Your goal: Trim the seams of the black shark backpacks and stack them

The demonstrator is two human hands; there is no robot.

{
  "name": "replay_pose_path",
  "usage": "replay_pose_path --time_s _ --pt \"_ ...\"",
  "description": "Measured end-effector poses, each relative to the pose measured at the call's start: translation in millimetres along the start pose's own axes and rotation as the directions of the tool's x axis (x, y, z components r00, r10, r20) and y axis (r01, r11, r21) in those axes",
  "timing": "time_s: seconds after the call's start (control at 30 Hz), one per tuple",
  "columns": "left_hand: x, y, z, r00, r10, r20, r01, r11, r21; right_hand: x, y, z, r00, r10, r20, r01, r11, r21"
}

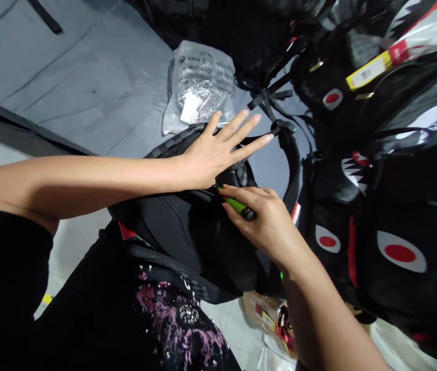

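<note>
A black backpack (187,232) lies across my lap, its padded back facing up. My left hand (218,147) rests flat on its upper part, fingers spread and stretched toward the carry strap (293,154). My right hand (264,219) is closed round a thin green tool with a black end (237,205), whose tip meets the backpack just under my left palm. What the tip touches is hidden.
A clear plastic bag with printed text and a white label (200,82) lies on the grey floor (87,77) beyond the backpack. A heap of black backpacks with shark-mouth and red-eye prints (391,206) fills the right side. Packaging (272,319) lies near my knee.
</note>
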State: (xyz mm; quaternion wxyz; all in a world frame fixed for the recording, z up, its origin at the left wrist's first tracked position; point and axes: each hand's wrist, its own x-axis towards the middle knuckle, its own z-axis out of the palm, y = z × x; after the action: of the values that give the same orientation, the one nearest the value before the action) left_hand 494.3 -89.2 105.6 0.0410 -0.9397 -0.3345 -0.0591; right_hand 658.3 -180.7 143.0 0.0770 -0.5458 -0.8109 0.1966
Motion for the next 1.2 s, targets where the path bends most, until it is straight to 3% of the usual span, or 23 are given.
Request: replay_pose_path --time_s 0.1,0.37,0.47,0.73,1.0,1.2 --pt "1 0 -0.6 1.0 -0.006 0.019 0.006 1.0 -0.011 1 0 1 1.0 0.007 0.005 -0.007 0.998 0.057" --pt "3 0 -2.6 0.997 -0.011 0.072 0.017 0.996 -0.091 4 -6 5 0.996 0.086 0.003 -0.086 0.996 -0.01" --pt "5 0 0.0 0.997 -0.016 0.069 0.025 0.992 -0.121 4 -10 7 0.991 0.123 -0.047 -0.127 0.988 -0.086" --pt "6 0 2.6 0.997 0.0 0.072 0.013 0.984 -0.179 0 -16 16 0.973 0.177 -0.146 -0.182 0.983 -0.022" --pt "6 -1 12.0 1.0 0.0 0.007 0.002 0.959 -0.282 -1 -20 20 0.951 0.246 -0.185 -0.239 0.969 0.061" --pt "7 -1 6.1 0.999 0.002 0.051 0.013 0.953 -0.303 -1 -20 22 0.942 0.26 -0.212 -0.244 0.965 0.099"
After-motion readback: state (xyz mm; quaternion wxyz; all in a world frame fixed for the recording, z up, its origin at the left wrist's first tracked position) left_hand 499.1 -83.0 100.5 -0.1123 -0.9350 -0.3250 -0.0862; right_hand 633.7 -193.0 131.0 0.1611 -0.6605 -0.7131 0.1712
